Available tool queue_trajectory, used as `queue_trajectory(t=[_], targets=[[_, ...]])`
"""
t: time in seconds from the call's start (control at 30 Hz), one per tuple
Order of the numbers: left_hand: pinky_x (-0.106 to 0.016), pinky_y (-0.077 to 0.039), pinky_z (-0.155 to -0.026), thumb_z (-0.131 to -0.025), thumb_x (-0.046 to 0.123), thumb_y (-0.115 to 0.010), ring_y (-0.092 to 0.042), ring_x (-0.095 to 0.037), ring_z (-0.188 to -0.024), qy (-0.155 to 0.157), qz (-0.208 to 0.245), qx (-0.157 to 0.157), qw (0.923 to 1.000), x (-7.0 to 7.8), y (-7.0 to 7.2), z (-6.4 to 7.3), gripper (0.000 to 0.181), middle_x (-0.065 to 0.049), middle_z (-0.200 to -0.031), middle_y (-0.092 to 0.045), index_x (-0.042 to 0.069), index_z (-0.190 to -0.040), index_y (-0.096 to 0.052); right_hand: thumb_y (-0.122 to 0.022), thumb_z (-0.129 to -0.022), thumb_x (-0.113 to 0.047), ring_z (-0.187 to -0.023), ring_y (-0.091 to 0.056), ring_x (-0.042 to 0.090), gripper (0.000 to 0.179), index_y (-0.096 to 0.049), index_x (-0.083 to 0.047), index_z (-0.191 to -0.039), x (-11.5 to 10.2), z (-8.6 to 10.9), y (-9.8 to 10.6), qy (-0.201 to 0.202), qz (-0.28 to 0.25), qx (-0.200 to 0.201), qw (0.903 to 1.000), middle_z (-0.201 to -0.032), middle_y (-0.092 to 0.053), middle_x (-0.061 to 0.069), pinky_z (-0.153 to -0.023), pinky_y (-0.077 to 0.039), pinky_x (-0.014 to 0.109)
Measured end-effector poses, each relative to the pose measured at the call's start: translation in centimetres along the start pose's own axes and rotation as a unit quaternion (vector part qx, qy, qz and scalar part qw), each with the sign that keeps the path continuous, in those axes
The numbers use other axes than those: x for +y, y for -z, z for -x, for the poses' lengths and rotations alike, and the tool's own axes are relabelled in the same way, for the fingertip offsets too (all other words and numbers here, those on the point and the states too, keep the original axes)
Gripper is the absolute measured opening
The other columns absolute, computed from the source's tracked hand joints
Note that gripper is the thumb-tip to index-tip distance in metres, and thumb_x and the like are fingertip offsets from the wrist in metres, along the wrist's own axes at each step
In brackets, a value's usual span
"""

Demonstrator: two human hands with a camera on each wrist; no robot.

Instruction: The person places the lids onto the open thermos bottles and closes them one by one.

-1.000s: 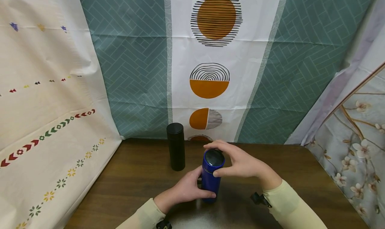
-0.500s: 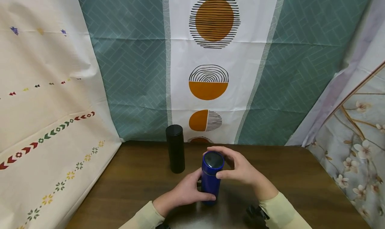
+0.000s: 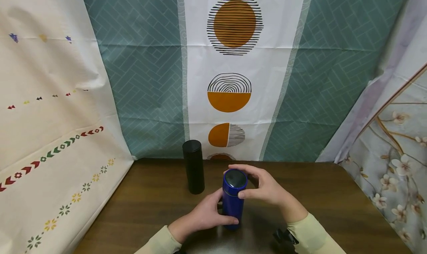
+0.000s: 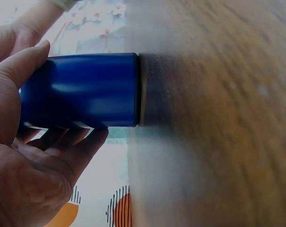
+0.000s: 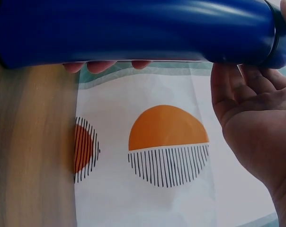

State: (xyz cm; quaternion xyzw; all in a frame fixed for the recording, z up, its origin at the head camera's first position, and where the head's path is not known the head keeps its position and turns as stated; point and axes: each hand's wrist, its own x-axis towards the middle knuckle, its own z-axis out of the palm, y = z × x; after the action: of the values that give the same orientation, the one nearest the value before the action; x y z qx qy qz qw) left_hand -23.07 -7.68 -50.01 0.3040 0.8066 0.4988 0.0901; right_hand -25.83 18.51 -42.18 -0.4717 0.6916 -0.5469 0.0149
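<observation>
I note the table [image 3: 143, 202] cut off along its near edge in the head view, left sleeve [image 3: 160, 243] and right sleeve [image 3: 311, 233] likewise. The flask [image 3: 232, 204] hides some fingers of the left hand [image 3: 207, 212]. Left wrist view: table blurred.

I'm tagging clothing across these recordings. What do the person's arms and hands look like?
The plain, pale yellow-green fabric left sleeve and matching right sleeve end near the wrists, leaving the left hand and right hand bare, without gloves. A small black wrist fitting shows beside the right sleeve; only a dark sliver shows at the left.
</observation>
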Motion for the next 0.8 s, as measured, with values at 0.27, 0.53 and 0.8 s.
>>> queue_trajectory(t=[0.27,0.53,0.8], targets=[[-0.046,-0.055,-0.110,-0.090,0.042,-0.095,-0.067,-0.014,-0.130,-0.003,0.001,0.003,1.0000,-0.10,-0.01,-0.03,0.080,0.012,-0.143,-0.069,0.037,-0.158,-0.053,-0.083,-0.097,-0.005,-0.134,-0.067,0.037,0.067,-0.059,-0.010,-0.159,-0.06,-0.09,-0.13,0.005,-0.005,0.004,1.0000,-0.146,-0.072,0.015,-0.118,-0.048,0.041],[-0.049,-0.054,-0.111,-0.090,0.042,-0.095,-0.066,-0.015,-0.132,0.002,0.000,0.002,1.0000,-0.05,-0.03,0.07,0.081,0.012,-0.144,-0.068,0.039,-0.158,-0.052,-0.085,-0.096,-0.005,-0.130,-0.067,0.042,0.066,-0.061,-0.010,-0.157,0.09,0.09,-0.22,-0.005,0.010,0.017,0.9998,-0.143,-0.073,0.017,-0.117,-0.049,0.043],[-0.047,-0.055,-0.111,-0.090,0.042,-0.095,-0.066,-0.014,-0.131,0.001,0.002,0.002,1.0000,0.04,0.05,0.05,0.080,0.012,-0.144,-0.068,0.038,-0.158,-0.052,-0.087,-0.095,-0.010,-0.128,-0.068,0.040,0.065,-0.063,-0.012,-0.156,-0.17,0.05,-0.19,-0.023,0.029,0.036,0.9987,-0.140,-0.075,0.015,-0.113,-0.051,0.042]])
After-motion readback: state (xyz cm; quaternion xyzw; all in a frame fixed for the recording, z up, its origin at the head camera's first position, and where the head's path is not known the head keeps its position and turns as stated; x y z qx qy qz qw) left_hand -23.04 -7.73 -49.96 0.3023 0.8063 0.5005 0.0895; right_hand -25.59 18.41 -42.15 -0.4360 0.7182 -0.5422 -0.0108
